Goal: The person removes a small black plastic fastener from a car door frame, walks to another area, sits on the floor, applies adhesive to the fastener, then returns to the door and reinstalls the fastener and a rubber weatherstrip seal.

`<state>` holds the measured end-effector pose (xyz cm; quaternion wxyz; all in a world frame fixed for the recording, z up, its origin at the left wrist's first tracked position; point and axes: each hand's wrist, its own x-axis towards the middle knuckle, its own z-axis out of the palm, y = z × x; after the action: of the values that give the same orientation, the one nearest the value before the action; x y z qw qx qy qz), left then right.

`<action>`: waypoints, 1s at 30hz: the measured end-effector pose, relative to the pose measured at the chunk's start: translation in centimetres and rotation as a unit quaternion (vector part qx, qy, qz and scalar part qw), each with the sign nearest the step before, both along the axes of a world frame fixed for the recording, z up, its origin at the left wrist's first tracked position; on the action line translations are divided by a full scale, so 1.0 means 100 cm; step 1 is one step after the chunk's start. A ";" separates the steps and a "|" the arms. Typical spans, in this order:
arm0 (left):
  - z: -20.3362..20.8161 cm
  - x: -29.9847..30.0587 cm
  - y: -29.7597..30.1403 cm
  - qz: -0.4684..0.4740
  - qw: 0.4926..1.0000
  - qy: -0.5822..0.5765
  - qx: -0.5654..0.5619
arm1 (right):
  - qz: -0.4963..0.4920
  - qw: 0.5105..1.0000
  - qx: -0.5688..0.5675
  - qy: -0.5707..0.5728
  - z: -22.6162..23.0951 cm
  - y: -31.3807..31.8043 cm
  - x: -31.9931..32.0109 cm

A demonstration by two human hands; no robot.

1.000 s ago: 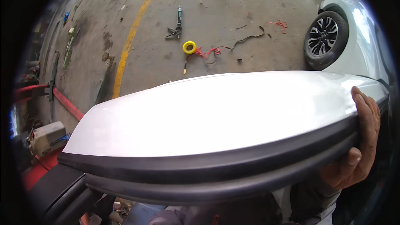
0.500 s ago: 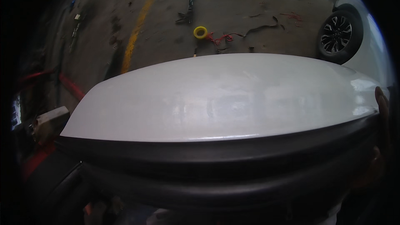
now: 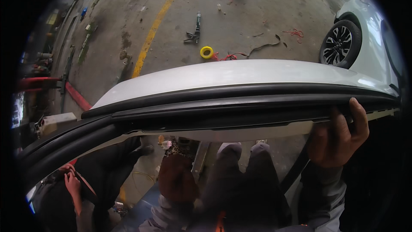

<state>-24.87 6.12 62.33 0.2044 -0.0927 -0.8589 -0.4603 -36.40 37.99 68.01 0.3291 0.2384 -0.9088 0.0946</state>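
Note:
A white curved car panel (image 3: 240,70), which looks like a door, stretches across the middle. Along its near side run black trim strips (image 3: 223,103), bending down toward the lower left. At the right end, my right hand (image 3: 339,139) has its fingers curled over the trimmed edge, one fingertip resting on the black strip. My left hand (image 3: 178,178) hangs below the panel in deep shadow, in front of my legs. It looks closed; whatever it may hold is hidden.
At lower left another person's hands (image 3: 72,184) rest by their dark clothing. A white car's wheel (image 3: 340,44) stands at far right. On the floor lie a yellow ring (image 3: 206,52), a dark tool (image 3: 196,28) and red cord (image 3: 225,56). Red bars (image 3: 77,96) stand at left.
The view has shifted so the trim sits higher and narrower, showing my legs, left hand and the other person below it. My right hand, partly seen at the far right edge before, is plainly in view.

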 end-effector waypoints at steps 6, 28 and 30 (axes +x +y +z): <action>-0.007 0.025 0.015 0.035 0.997 -0.059 0.037 | -0.060 0.995 -0.067 -0.032 -0.001 -0.001 0.011; -0.037 0.053 -0.003 0.032 0.919 -0.391 0.025 | -0.154 0.972 0.141 0.110 -0.021 0.024 0.016; -0.034 0.051 -0.005 0.034 0.918 -0.394 0.020 | -0.176 0.977 0.074 0.091 -0.024 0.021 0.021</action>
<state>-19.80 5.58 58.96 -0.1338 0.1292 -0.8633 -0.4691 -34.28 40.04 65.62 0.4033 0.1066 -0.9072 -0.0547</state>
